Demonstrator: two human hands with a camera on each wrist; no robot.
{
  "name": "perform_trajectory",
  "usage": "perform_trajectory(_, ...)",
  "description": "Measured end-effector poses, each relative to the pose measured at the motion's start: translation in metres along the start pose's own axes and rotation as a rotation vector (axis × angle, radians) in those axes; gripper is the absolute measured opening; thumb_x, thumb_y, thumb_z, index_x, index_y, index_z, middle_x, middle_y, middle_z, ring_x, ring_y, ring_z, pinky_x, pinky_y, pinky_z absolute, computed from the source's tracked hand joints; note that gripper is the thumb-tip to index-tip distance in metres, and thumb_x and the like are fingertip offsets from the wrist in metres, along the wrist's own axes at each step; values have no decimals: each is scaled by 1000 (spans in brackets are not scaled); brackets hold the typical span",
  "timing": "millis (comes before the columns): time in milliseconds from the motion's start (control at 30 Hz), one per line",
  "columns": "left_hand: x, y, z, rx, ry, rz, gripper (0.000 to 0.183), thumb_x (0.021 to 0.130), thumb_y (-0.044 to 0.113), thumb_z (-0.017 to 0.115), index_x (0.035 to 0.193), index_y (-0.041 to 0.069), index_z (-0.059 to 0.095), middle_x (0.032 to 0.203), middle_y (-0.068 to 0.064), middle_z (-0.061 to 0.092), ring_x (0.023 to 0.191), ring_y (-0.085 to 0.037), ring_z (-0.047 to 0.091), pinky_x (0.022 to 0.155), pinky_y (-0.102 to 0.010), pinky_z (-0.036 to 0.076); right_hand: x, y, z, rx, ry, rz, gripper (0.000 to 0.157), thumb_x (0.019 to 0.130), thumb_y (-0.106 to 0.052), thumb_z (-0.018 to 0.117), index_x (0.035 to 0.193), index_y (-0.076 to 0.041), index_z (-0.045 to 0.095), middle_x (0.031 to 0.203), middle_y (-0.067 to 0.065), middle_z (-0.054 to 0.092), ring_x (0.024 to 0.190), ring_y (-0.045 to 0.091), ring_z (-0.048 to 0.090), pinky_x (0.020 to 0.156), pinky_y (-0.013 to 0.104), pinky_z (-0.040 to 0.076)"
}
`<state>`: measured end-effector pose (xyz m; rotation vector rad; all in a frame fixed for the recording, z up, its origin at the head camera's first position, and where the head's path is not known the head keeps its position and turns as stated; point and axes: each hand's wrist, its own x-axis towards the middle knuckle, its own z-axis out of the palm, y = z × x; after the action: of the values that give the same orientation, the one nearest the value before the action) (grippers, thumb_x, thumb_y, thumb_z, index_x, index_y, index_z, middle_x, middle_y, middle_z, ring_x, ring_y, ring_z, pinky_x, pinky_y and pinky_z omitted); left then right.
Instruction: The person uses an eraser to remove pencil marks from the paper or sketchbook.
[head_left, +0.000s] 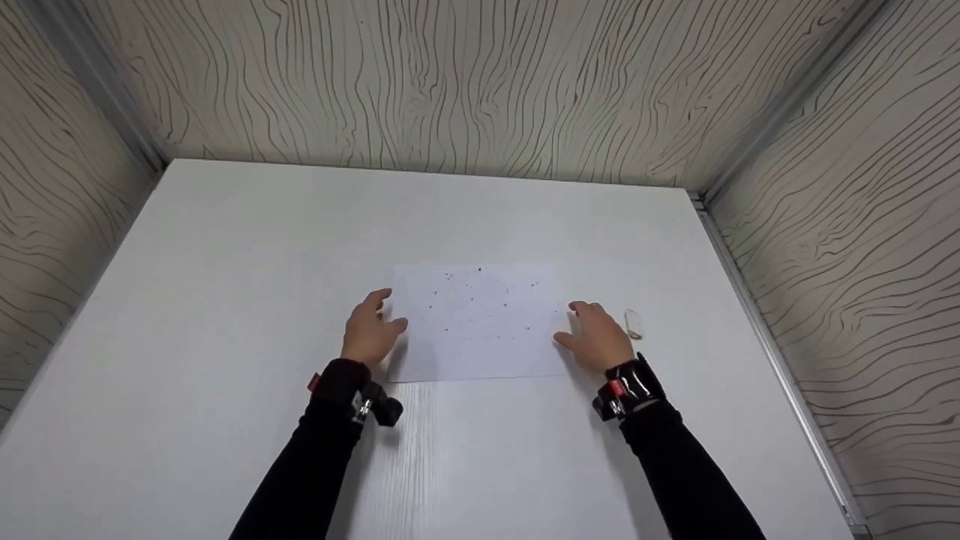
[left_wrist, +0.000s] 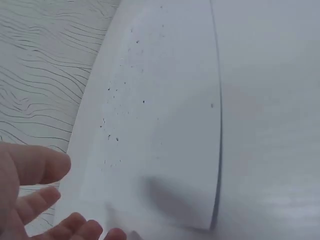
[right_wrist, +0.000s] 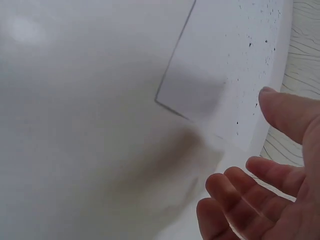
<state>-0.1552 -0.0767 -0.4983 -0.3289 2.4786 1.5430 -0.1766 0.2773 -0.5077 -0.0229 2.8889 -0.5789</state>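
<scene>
A white sheet of paper (head_left: 480,352) lies flat on the table, dotted with several small dark specks (left_wrist: 117,139). My left hand (head_left: 371,330) hovers by the sheet's left edge, thumb and fingers apart and loosely bent, nothing between them. At the opposite edge my right hand (head_left: 598,337) has the same loose shape, its thumb (right_wrist: 285,112) spread from the fingers and the palm bare. Both hands cast soft shadows over the paper's sides. Just right of the right hand lies a small clear container (head_left: 634,324) with some brownish matter at its near end.
The white table (head_left: 247,247) spreads around the sheet. Wood-grain patterned panels (head_left: 450,90) stand behind it and on both sides. A metal rail (head_left: 780,360) runs along the right edge. Each wrist carries a strapped black camera (head_left: 386,411).
</scene>
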Motion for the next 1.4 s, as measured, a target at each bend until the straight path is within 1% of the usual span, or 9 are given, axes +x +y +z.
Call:
perform_trajectory(200,9,4,3,-258,-42,-178,79,97,11,61,163,9,18,165,-25,28,152,-40,34,120,-50,40,2,-6,12,-106,-7,-22,69,92,-34,73,146,4,51,147,28,52,135,44,53,112,56,47)
perform_trajectory(367,12,7,4,-374,-59,-239,82,97,9,62,164,8,14,166,-25,26,150,-40,36,114,-49,46,1,-7,17,-123,8,-19,67,91,-33,76,143,3,54,145,27,52,131,43,55,107,56,50)
perform_trajectory(567,13,6,1,-347,-70,-264,76,97,11,59,162,3,21,162,-24,38,127,-30,52,83,-31,50,1,-7,20,-110,24,-25,66,90,-32,78,143,1,56,144,26,52,131,43,56,107,56,51)
perform_trajectory(733,13,3,-2,-342,-73,-289,64,97,10,59,156,-1,37,140,-21,57,103,-21,58,78,-26,51,1,-7,19,-84,25,-32,66,89,-31,79,143,1,56,145,26,52,131,42,56,109,55,49)
perform_trajectory(867,15,2,-2,-342,-113,-327,55,99,12,61,151,1,46,122,-15,59,83,-16,58,69,-22,55,2,-5,19,-81,26,-31,66,90,-30,79,143,1,56,145,26,52,131,42,57,109,55,49)
perform_trajectory(1000,18,3,3,-323,-150,-349,55,102,17,60,153,3,44,133,-16,55,90,-19,61,66,-21,60,3,-2,17,-87,23,-36,64,90,-29,78,142,0,57,145,26,52,131,43,57,109,55,49)
perform_trajectory(1100,19,5,9,-327,-146,-316,55,104,18,58,154,3,41,148,-21,51,111,-27,62,64,-21,60,3,0,16,-82,21,-47,60,90,-27,78,140,0,59,144,25,53,131,42,58,108,55,50)
perform_trajectory(1200,21,3,15,-277,-128,-272,55,103,19,56,154,4,41,158,-21,44,117,-30,64,59,-22,60,3,3,14,-72,18,-49,57,89,-25,79,138,-1,60,143,24,54,131,41,58,109,54,50)
perform_trajectory(1400,23,4,16,-202,-129,-275,60,101,11,54,158,1,36,162,-24,37,80,-19,72,57,-23,60,3,3,10,-62,11,-31,56,89,-24,78,137,0,61,144,25,54,130,43,58,109,55,49)
